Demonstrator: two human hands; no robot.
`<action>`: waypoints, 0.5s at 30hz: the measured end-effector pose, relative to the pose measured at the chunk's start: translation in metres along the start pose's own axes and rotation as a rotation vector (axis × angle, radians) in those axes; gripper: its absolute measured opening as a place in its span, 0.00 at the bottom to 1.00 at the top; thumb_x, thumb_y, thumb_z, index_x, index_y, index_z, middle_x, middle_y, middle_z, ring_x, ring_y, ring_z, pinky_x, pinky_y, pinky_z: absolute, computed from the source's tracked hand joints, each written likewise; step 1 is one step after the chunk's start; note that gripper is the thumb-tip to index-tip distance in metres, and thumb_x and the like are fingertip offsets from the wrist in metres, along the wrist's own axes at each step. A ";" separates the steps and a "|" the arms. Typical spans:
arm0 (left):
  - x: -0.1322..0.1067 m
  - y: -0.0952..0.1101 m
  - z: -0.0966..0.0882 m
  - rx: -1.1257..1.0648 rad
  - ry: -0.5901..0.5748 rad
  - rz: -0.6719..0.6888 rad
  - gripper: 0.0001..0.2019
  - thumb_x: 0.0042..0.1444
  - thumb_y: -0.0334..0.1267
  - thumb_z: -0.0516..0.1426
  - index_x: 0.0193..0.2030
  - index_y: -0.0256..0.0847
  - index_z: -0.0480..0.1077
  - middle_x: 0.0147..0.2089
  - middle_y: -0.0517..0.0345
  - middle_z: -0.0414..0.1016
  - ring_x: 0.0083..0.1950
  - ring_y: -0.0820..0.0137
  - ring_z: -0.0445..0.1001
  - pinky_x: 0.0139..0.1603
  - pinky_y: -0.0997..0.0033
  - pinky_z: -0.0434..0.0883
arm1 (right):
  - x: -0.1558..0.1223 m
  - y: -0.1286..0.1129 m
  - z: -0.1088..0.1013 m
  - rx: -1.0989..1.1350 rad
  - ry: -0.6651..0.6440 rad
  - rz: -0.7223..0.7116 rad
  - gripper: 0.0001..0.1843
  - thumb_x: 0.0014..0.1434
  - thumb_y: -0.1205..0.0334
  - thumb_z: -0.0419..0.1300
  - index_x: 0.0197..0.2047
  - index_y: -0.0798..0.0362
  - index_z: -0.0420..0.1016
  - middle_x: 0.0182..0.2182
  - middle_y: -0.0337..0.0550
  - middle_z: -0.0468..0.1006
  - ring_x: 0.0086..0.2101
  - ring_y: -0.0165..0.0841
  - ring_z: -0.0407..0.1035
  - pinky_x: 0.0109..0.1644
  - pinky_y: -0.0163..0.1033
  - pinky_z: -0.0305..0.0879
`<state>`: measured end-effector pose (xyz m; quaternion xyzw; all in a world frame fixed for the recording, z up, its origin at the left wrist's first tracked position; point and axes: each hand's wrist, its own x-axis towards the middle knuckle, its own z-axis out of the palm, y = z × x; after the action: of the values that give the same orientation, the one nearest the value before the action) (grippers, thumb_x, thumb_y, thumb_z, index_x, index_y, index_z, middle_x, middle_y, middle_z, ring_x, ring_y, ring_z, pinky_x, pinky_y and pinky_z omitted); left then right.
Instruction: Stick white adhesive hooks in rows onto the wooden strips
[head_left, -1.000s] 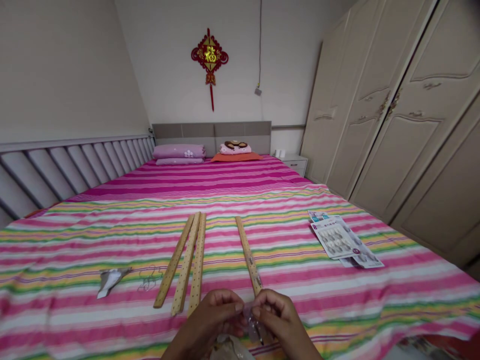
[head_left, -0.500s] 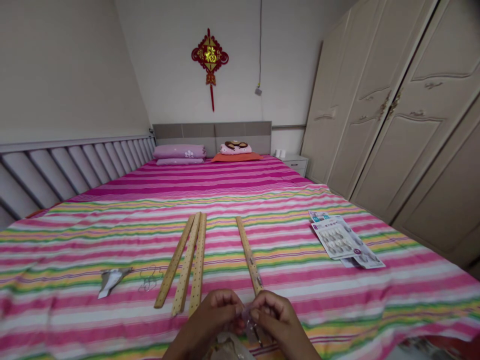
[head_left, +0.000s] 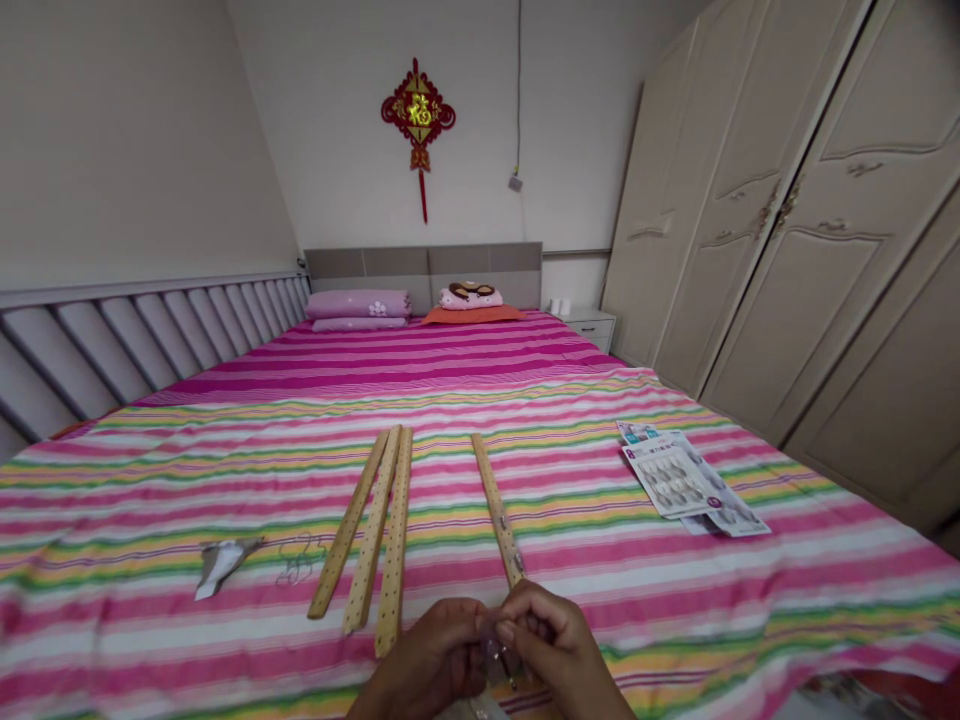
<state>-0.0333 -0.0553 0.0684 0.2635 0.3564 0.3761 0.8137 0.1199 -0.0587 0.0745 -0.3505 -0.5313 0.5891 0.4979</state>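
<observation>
My left hand (head_left: 439, 650) and my right hand (head_left: 553, 640) meet low in the middle of the head view. Both are closed, pinching a small clear adhesive hook (head_left: 493, 645) with a metal prong pointing down. Beneath my hands runs a narrow wooden strip with holes (head_left: 491, 485), its near part hidden. Small clear-and-metal hooks (head_left: 517, 562) sit along that strip. Just left of my left hand lie three more perforated wooden strips (head_left: 375, 530), fanned close together. Part of a pale wrapper (head_left: 474, 708) shows below my hands.
Packs of hooks on cards (head_left: 671, 480) overlap at the right. At the left are a crumpled grey-white scrap (head_left: 223, 562) and thin wire pieces (head_left: 300, 560). All lie on a striped bedsheet (head_left: 660, 580). A wardrobe (head_left: 720, 230) stands to the right.
My left hand has shifted slightly right and down, uncovering the near end of one wooden strip. The wrapper below shows less. Both hands keep pinching the hook.
</observation>
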 end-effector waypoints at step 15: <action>-0.003 -0.001 0.025 0.064 -0.116 0.126 0.10 0.51 0.38 0.59 0.29 0.31 0.76 0.26 0.49 0.77 0.32 0.65 0.75 0.40 0.67 0.67 | 0.004 0.014 -0.003 0.183 -0.001 0.178 0.19 0.43 0.54 0.69 0.35 0.58 0.75 0.16 0.31 0.67 0.13 0.17 0.54 0.16 0.25 0.48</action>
<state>-0.0148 -0.0624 0.0845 0.3326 0.3031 0.3993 0.7988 0.1182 -0.0530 0.0605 -0.3493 -0.4423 0.6771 0.4732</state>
